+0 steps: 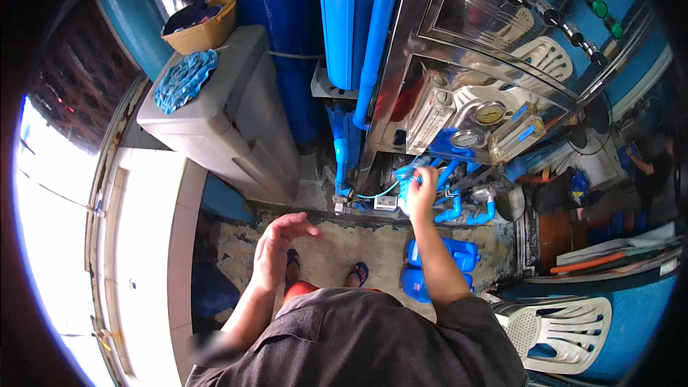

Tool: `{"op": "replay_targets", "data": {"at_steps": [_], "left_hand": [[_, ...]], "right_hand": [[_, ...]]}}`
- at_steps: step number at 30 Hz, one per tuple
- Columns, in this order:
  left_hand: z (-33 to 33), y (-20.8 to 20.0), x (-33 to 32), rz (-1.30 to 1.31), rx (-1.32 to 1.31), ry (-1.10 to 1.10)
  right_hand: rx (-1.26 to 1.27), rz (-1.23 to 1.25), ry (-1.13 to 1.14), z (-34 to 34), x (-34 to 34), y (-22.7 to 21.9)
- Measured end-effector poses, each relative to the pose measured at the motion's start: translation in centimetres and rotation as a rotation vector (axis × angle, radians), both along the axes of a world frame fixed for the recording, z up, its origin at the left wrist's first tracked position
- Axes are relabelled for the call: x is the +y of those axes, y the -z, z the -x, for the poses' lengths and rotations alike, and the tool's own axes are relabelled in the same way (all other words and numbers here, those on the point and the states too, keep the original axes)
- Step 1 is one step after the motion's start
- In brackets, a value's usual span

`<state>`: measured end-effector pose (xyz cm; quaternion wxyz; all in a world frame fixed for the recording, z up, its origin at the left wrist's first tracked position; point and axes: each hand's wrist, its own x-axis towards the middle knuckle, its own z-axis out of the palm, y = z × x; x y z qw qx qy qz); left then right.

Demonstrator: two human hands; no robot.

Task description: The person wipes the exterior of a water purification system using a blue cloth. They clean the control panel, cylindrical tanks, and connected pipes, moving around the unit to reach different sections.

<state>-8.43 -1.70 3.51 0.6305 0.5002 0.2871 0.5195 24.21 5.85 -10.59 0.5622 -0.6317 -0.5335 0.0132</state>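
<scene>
My left hand [271, 252] hangs over the floor with its fingers apart, holding nothing. Out in front of the steel cabinet, my right hand [423, 192] is closed around a light blue cloth [406, 180], bunched up and partly covered by the fingers. Just past that hand are blue pipes [449, 209] and the lower edge of the steel cabinet [387, 111]. Two round gauges [490, 112] and a clear flow meter [431, 116] sit on the cabinet's front. A white socket box [385, 203] lies close by the cloth.
A grey bin-like box [215, 125] on the left carries a patterned blue cloth [188, 80] and a yellow basin [208, 37]. Blue water jugs [459, 252] rest on the floor beside my right forearm. A white plastic chair [573, 333] stands at the right. Farther right, another person [648, 165] is partly visible.
</scene>
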Motion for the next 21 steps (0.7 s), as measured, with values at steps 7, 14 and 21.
{"op": "replay_targets", "data": {"at_steps": [7,14,21], "left_hand": [[4.4,-0.7,2.5,0.001,-0.034,0.048],[10.8,-1.6,6.9,-0.102,0.018,0.138],[16.3,-1.2,11.5,-0.116,0.130,0.149]], "right_hand": [[-0.047,-0.474,0.192,9.9,-1.0,-16.5],[-0.507,-0.510,0.427,11.5,13.8,-27.0],[-0.531,-0.328,0.543,11.6,13.6,-9.2]]}}
